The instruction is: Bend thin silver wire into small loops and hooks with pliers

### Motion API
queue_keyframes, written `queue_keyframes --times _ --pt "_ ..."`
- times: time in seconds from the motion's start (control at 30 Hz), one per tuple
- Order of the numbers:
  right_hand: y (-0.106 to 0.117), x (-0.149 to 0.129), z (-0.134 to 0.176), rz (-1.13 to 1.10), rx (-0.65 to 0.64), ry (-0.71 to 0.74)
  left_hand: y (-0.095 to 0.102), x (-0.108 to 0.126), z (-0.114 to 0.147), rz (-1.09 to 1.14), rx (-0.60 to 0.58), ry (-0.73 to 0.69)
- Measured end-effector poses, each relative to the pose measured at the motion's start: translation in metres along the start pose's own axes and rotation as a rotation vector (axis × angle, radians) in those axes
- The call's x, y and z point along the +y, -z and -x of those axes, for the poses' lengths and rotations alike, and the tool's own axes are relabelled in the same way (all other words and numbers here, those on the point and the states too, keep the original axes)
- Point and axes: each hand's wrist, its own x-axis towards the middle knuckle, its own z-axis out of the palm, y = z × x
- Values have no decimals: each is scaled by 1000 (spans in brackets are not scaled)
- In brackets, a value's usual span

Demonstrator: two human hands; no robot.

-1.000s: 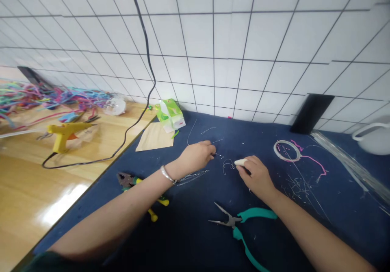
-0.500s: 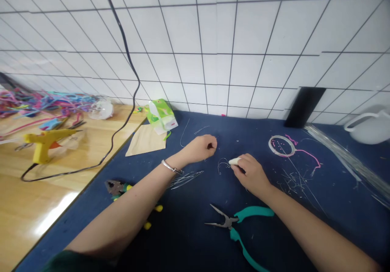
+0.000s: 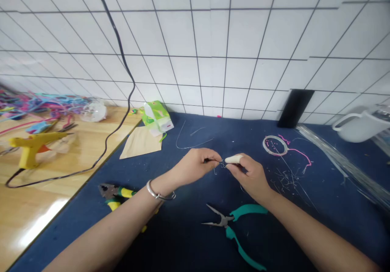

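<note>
Over the dark blue mat, my left hand and my right hand meet fingertip to fingertip at a small bent piece of thin wire. Both hands are closed in a pinch on it. A white cover wraps one finger of my right hand. Part of the wire's shape is hidden by the fingers. Below the hands lie teal needle-nose pliers, jaws spread. Combination pliers with yellow-green handles rest partly under my left forearm. A longer loose wire curves beyond my left hand.
To the right are a round dish with pink beads, wire scraps, a bundle of straight wires and a white jug. Leftward sit a beige cloth piece, a green packet and a yellow glue gun with a black cord.
My left hand has moved right and down to the wire and now pinches it with my right hand. The longer loose wire behind shows more fully. The view has shifted slightly.
</note>
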Motion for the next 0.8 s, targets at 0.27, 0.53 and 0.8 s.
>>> queue_keyframes --times 0.27,0.53,0.8 --pt "0 -20 5 -361 -187 -298 -22 16 22 -472 336 -228" --pt "-8 -17 6 -684 -150 -397 -30 9 27 -722 268 -426" --pt "-6 -18 5 -584 28 -344 -18 16 21 155 174 -62"
